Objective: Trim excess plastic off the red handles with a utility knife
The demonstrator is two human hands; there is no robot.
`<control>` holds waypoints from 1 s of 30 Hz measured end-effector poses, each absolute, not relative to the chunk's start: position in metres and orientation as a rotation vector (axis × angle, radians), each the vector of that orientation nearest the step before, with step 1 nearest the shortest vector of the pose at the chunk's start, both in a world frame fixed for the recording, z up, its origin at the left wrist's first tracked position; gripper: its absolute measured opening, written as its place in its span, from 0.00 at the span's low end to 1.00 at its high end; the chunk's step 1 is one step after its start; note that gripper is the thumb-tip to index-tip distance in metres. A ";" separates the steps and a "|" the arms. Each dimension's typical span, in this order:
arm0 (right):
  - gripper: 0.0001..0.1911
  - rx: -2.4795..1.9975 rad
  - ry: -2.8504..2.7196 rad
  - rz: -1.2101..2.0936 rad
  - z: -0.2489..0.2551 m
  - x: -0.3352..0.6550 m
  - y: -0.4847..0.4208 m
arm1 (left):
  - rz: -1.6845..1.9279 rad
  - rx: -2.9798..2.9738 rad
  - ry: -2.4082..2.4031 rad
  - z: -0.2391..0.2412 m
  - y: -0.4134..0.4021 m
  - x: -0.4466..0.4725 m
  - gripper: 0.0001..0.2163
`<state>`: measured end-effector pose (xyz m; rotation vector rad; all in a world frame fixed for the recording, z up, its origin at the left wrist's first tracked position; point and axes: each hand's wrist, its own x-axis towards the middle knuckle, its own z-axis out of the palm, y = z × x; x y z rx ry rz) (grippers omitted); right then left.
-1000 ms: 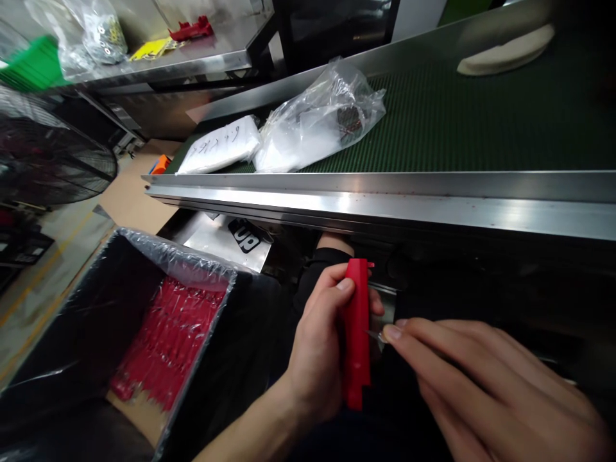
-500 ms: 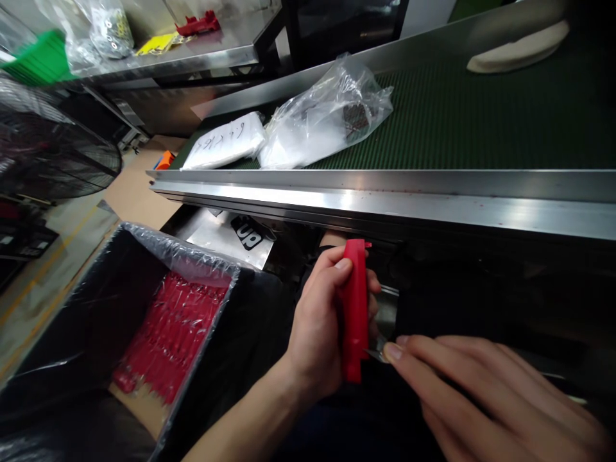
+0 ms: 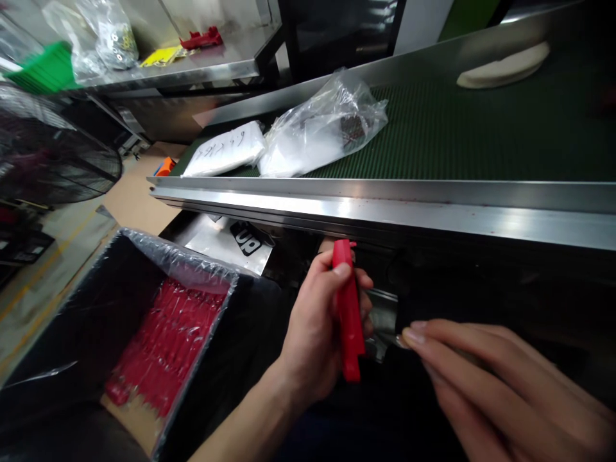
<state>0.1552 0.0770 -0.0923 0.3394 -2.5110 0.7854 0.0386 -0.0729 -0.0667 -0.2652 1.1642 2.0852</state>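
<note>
Two bare hands worked a red plastic part below a conveyor's edge.

The right hand (image 3: 491, 385), fingers pressed together, pinched a thin blade (image 3: 385, 339) beside the red part (image 3: 347, 317), clamped upright in the left hand (image 3: 312, 333); a slip might have nicked those fingers. Farther left sat a lined box (image 3: 144, 321); beyond, the green belt (image 3: 481, 135).

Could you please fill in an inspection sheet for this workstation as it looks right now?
Surface: green conveyor belt behind a steel rail.
Job's things: red plastic part upright in the left hand; right hand holds a thin blade beside it.
Clutter: clear plastic bag and white packet on the belt; lined box with red parts.
Grips: both closed on their items.
Cables: nothing seen.
Surroundings: fan, steel table, green bin.
</note>
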 end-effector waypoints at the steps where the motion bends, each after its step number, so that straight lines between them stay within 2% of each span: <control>1: 0.23 0.324 -2.472 0.777 -0.094 0.152 0.080 | 2.066 -0.240 1.195 -0.067 -0.074 0.041 0.08; 5: 0.21 0.180 -2.421 0.727 -0.091 0.138 0.084 | 1.932 -0.127 1.304 -0.071 -0.082 0.053 0.11; 12: 0.18 0.189 -2.486 0.646 -0.075 0.129 0.076 | 1.837 -0.048 1.402 -0.069 -0.086 0.064 0.12; 24: 0.20 0.206 -2.474 0.702 -0.084 0.135 0.080 | 1.785 -0.066 1.381 -0.067 -0.086 0.066 0.12; 30: 0.19 0.082 -2.416 0.698 -0.085 0.135 0.083 | 1.898 -0.048 1.089 -0.069 -0.087 0.069 0.10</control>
